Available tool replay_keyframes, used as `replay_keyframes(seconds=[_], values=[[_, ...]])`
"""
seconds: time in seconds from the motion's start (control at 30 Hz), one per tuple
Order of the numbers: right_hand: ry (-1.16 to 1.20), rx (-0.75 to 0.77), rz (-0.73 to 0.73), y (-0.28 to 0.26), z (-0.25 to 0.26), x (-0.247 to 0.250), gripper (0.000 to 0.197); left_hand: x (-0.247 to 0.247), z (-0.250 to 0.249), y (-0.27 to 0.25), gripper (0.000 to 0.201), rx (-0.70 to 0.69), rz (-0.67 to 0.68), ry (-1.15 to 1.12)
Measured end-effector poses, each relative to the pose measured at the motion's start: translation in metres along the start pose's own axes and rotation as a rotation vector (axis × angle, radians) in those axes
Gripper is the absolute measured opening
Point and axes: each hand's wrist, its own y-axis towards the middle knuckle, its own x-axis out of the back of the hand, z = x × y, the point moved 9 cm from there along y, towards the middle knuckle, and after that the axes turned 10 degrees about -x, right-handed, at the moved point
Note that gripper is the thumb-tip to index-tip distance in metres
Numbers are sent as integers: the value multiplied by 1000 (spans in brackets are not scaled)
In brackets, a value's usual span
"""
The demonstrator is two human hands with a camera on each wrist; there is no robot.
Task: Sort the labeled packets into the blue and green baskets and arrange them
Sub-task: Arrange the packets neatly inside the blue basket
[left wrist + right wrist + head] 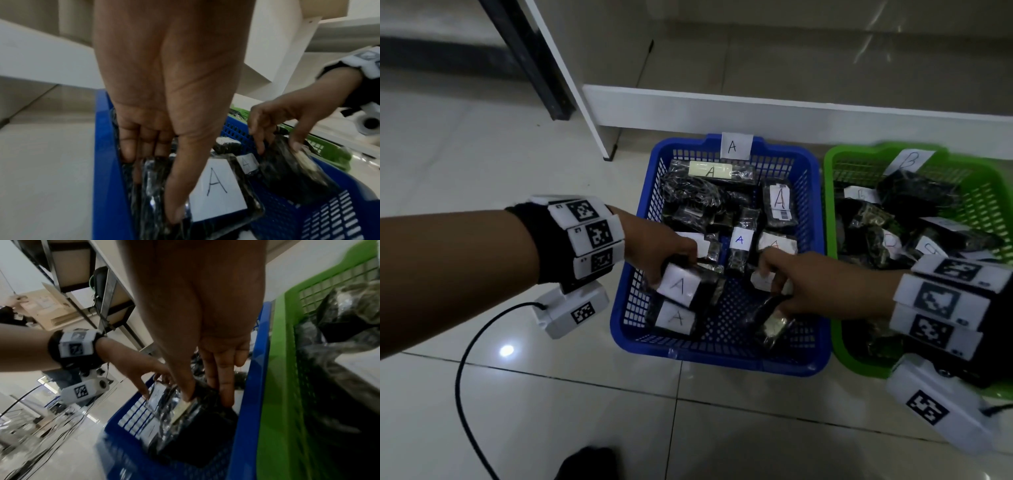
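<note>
Both hands reached into the blue perforated plastic basket [815,212] at the centre of the head view, on the pale tiled floor [482,154]. The left hand [654,250] gripped a black plastic-wrapped packet with a white "A" label [685,286], thumb along one edge and fingers curled behind it, at the basket's lower left. The right hand [822,284] pinched a second black shiny packet [767,322] near the lower middle, thumb and fingertips on it. More "A" packets filled the upper half. The green plastic basket [839,308] just to the right held darker packets under a "B" tag [909,161].
</note>
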Motion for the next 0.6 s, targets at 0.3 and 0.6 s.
replay_keyframes(seconds=[0.3,0.6], values=[[368,-170,-366,-6,-47,97,10,37,-70,20,25,-79,-266,414],[386,-234,-422,-6,-66,94,22,31,-110,65,27,-172,-653,620]])
